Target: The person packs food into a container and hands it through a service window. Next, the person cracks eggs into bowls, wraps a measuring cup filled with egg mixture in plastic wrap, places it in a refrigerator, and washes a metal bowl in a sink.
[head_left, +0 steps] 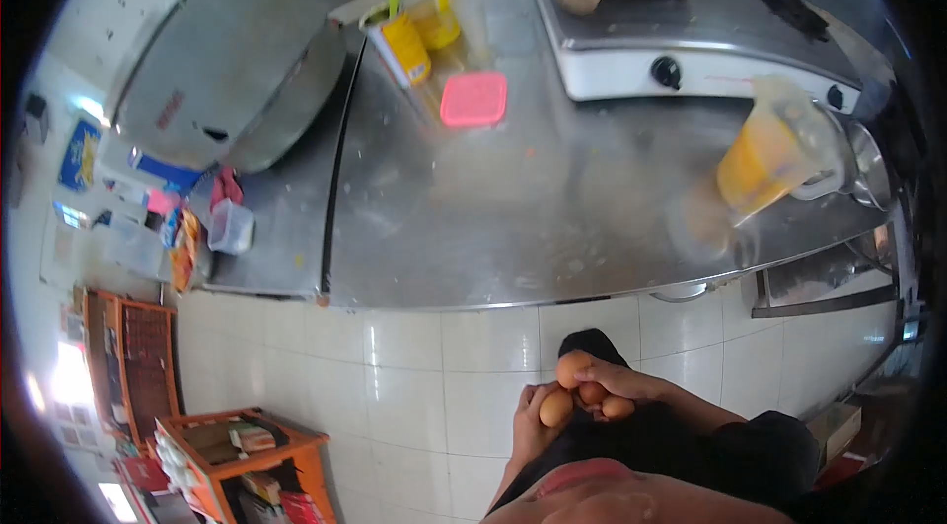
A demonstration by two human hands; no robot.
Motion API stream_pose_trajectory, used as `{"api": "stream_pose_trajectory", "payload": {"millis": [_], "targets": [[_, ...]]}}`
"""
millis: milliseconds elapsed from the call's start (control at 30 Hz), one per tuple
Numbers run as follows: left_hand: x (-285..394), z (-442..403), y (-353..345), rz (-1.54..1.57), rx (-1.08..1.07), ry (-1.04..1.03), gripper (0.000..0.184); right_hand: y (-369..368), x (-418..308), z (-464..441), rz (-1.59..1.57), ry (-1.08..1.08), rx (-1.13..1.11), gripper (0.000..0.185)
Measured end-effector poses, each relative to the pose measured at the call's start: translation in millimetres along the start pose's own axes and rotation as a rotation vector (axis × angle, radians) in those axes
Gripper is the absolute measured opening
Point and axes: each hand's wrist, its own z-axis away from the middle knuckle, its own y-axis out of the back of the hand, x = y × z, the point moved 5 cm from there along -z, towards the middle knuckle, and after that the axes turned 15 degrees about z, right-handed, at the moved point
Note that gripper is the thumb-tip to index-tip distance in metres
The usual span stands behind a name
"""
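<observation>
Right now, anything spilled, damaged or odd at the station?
No clear spill or damage. One oddity: the ragged black thing on the right end of the stove; its irregular outline stands out, too unclear to identify. Eggs in the left hand and right hand show no visible cracks.

Ahead of left hand (531, 422): strip of tiled floor (483, 338), then bench (473, 233) edge across the way. Beyond, wide bare steel; passable up to pink lid (473, 100) and tin (404, 52). Ahead of right hand (619, 382): stove (612, 77) blocks far side; jug (762, 167) obstructs right.
</observation>
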Motion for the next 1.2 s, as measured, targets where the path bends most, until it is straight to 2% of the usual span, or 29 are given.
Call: {"api": "stream_pose_trajectory", "payload": {"millis": [67,133,200,267,367,467,533,567,633,767,833,867,933,1067,1200], "targets": [[44,3,1,0.023,-0.054,0.064,0.049,-14,-25,32,-0.043,-0.030,0.069,0.043],[78,-7,1,0.013,-0.109,0.093,0.049,-21,-63,66,0.031,0.050,0.192,0.044],[127,-38,0,-0.026,-0.163,-0.016,0.051,-28,-98,97,-0.032,0.071,0.254,0.044],[169,-71,-4,-0.098,-0.228,-0.064,0.053,-27,-148,129,-0.034,0.201,0.369,0.046],[214,-131,-15,-0.182,-0.342,-0.161,0.056,9,-184,138,0.040,0.255,0.606,0.037],[220,-189,-37,-0.251,-0.405,-0.222,0.057,55,-209,138,0.104,0.348,0.794,0.038],[237,-221,-50,-0.400,-0.356,-0.116,0.057,83,-227,135,0.146,0.446,0.818,0.041],[245,-238,-58,-0.401,-0.362,-0.108,0.057,94,-237,135,0.137,0.439,0.818,0.041],[250,-259,-67,-0.591,-0.345,-0.063,0.056,109,-243,134,0.010,0.414,0.884,0.049],[237,-293,-86,-0.700,-0.386,-0.160,0.049,153,-228,107,0.106,0.307,1.099,0.051],[234,-302,-89,-0.806,-0.386,-0.223,0.051,160,-234,106,0.229,0.406,1.257,0.053],[231,-303,-90,-0.796,-0.418,-0.224,0.051,162,-229,100,0.212,0.385,1.279,0.053],[230,-310,-95,-0.840,-0.406,-0.264,0.051,166,-232,103,0.424,0.338,1.484,0.053],[217,-314,-103,-0.896,-0.382,-0.374,0.053,160,-246,104,0.567,0.067,1.529,0.046],[228,-310,-107,-0.894,-0.397,-0.375,0.054,163,-257,111,0.668,-0.007,1.621,0.044]]}}
